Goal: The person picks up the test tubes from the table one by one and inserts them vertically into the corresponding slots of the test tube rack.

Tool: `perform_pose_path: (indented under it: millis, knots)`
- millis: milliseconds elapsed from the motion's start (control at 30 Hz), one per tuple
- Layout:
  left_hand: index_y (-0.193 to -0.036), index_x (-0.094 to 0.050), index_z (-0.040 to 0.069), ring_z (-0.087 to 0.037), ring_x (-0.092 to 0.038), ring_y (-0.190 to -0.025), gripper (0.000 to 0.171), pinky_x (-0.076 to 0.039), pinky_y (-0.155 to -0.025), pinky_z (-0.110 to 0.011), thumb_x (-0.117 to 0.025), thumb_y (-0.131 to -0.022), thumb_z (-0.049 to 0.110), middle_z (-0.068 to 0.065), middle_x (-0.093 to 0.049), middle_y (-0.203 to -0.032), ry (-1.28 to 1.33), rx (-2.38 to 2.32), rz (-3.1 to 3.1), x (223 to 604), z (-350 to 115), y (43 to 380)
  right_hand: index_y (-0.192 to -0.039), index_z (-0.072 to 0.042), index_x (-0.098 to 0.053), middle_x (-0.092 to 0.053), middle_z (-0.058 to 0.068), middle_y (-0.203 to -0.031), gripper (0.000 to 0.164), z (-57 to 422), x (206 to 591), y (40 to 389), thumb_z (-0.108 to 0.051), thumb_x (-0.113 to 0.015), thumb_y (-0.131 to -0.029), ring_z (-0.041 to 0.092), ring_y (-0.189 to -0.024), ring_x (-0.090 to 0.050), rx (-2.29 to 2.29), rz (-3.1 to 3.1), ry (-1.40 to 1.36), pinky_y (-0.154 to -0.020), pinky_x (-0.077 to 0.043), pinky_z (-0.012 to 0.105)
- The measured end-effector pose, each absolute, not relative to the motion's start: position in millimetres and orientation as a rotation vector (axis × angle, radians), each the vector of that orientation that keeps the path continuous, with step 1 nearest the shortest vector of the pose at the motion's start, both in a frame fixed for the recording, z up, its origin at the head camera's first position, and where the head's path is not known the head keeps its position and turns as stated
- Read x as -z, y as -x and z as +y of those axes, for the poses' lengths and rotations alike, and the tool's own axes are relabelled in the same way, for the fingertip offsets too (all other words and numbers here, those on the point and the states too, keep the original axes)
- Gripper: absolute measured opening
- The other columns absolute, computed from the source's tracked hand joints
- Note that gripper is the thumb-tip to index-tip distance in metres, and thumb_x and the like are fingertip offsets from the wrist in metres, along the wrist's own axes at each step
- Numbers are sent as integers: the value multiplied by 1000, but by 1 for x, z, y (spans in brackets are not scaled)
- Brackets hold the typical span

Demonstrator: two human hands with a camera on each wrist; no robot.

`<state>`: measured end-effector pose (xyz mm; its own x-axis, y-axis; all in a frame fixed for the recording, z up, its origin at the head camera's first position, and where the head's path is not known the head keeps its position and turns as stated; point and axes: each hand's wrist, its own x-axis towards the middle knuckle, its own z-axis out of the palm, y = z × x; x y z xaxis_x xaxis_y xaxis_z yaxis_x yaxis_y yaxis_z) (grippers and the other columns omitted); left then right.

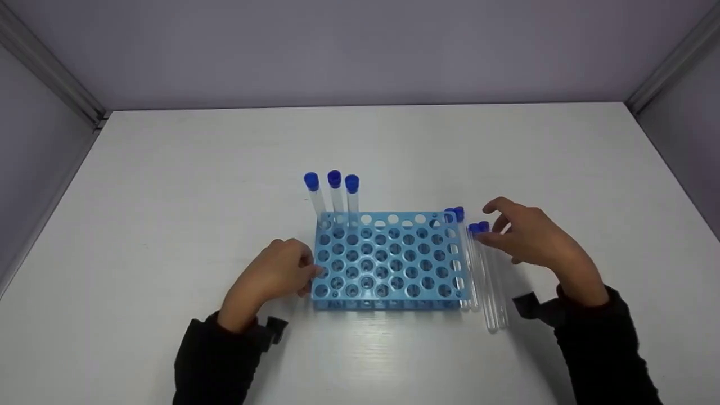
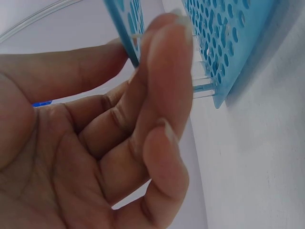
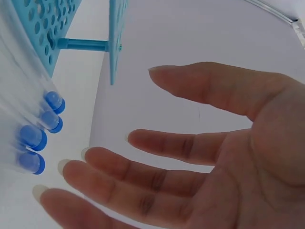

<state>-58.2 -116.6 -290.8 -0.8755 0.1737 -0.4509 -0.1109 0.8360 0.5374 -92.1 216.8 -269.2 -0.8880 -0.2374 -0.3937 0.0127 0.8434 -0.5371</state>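
OK, L hand is pinching the blue perforated plastic rack, frame centre, prob. steadying it; R hand, fingers spread, is hovering by clear blue-capped tubes, right of centre; pinching 1 near its cap is looking best.

So the whole setup's done on a plain white table, with a soft patch of glare thrown across its near part. It's backed by a greyish-lilac back wall and flanked by a left side wall and a right side wall in pretty much the same shade. Both corners are lined with grey trim, a left strip and a right strip.
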Motion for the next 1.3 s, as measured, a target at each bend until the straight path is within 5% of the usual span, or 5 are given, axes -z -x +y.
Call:
perform_pose_path:
  millis: [900, 1300]
  knots:
    - [-82, -65, 1, -16, -54, -58, 12, -40, -57, -28, -62, -86, 12, -3, -59, -59, -47, -772, 2506, 288, -117, 57, -130, 9, -29, -49, 31, -106, 57, 229, 304, 107, -9, -60, -85, 24, -67, -61, 741, 2384, -91, -53, -52, 34]
    - [-82, -65, 1, -16, -53, -58, 12, -41, -58, -28, -62, -86, 12, -3, -59, -60, -44, -766, 2508, 288, -117, 58, -128, 10, -29, -53, 24, -90, 53, 227, 311, 110, -5, -57, -86, 22, -56, -62, 725, 2361, -132, -53, -51, 33]
